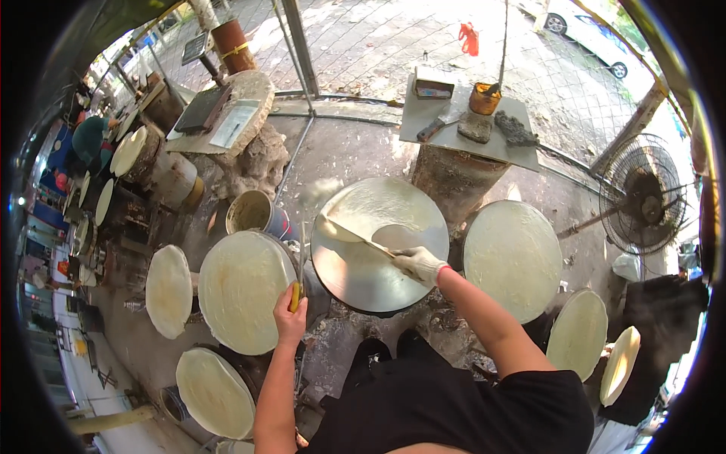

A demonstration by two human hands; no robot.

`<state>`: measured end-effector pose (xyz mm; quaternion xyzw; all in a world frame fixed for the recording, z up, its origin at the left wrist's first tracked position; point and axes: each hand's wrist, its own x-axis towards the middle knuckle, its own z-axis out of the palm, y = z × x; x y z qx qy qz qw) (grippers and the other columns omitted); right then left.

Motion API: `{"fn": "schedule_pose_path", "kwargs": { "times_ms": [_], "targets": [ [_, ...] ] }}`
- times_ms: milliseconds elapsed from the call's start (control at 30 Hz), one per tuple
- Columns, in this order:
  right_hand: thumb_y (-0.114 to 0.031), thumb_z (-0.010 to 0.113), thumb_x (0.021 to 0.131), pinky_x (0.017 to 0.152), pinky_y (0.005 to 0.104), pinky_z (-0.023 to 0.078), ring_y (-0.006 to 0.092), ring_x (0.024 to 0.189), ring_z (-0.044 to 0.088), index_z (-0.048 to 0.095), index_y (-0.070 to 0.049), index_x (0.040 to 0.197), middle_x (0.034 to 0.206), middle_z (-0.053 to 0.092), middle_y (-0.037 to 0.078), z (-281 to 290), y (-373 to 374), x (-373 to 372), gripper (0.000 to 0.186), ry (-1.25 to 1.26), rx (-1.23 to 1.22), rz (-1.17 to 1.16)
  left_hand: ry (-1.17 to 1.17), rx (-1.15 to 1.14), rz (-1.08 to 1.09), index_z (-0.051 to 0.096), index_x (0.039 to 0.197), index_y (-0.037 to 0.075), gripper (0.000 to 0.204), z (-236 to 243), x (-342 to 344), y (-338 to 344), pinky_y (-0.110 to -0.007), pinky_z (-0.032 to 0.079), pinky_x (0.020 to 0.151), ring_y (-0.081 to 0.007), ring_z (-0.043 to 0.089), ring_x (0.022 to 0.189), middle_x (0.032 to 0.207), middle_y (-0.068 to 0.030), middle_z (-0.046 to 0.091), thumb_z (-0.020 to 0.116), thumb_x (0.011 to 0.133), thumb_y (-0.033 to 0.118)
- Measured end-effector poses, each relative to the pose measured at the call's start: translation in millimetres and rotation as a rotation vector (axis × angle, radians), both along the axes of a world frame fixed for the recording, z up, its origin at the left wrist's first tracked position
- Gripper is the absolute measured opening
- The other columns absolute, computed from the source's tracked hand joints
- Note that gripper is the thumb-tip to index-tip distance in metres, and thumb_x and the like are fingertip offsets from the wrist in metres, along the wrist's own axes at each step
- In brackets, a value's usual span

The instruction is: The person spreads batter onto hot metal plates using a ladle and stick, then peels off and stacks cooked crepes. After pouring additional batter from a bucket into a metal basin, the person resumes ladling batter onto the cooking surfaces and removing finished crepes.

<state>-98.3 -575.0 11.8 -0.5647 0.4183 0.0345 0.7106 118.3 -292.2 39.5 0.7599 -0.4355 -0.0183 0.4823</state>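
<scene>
My left hand (291, 316) grips a yellow handle (296, 295) with a long, thin metal blade pointing up, just left of the middle griddle. My right hand (418, 265), in a white glove with a red cuff, is closed on a long flat spatula (376, 244) that lies across the round metal griddle (355, 276). Pale batter (386, 198) coats the griddle's upper part, around a bare patch, and a pale mass covers the spatula's far end. Rounds of pale, thin sheet (246, 291) (510, 261) sit on griddles at either side.
More coated rounds (576, 337) curve around me. A bucket (249, 212) stands behind-left. A side table (423, 121) holds tools, a stone-topped stand (257, 91) is back left, and a fan (643, 195) stands right. A person (94, 140) works far left; wire fencing runs behind.
</scene>
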Motion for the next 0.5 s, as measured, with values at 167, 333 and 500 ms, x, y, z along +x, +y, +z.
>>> {"fn": "schedule_pose_path", "kwargs": {
  "times_ms": [167, 333, 500],
  "targets": [
    [-0.021, 0.059, 0.084, 0.046, 0.0251, 0.038, 0.0059, 0.051, 0.046, 0.064, -0.004, 0.113, 0.066, 0.056, -0.002, -55, -42, -21, 0.034, -0.077, -0.340, -0.303, 0.934, -0.099, 0.012, 0.049, 0.122, 0.001, 0.030, 58, -43, -26, -0.021, 0.034, 0.041, -0.0051, 0.037, 0.043, 0.063, 0.0019, 0.043, 0.048, 0.093, 0.010],
    [-0.026, 0.065, 0.082, 0.049, 0.0236, 0.041, 0.0065, 0.054, 0.049, 0.066, -0.004, 0.110, 0.069, 0.059, -0.001, 18, -25, 8, 0.035, 0.108, -0.036, 0.163, 1.099, -0.234, 0.075, 0.048, 0.110, 0.003, 0.019, 40, -65, -14, -0.022, 0.034, 0.037, -0.0056, 0.036, 0.040, 0.061, 0.0015, 0.039, 0.044, 0.096, 0.015],
    [-0.024, 0.066, 0.082, 0.046, 0.0209, 0.037, 0.0041, 0.051, 0.046, 0.065, -0.005, 0.112, 0.069, 0.059, -0.004, -13, -69, -9, 0.036, -0.035, -0.032, -0.103, 1.178, -0.168, 0.270, 0.045, 0.106, 0.004, 0.014, 31, -97, 1, -0.022, 0.033, 0.036, -0.0060, 0.035, 0.038, 0.061, 0.0011, 0.039, 0.046, 0.093, 0.010]
  ]
}}
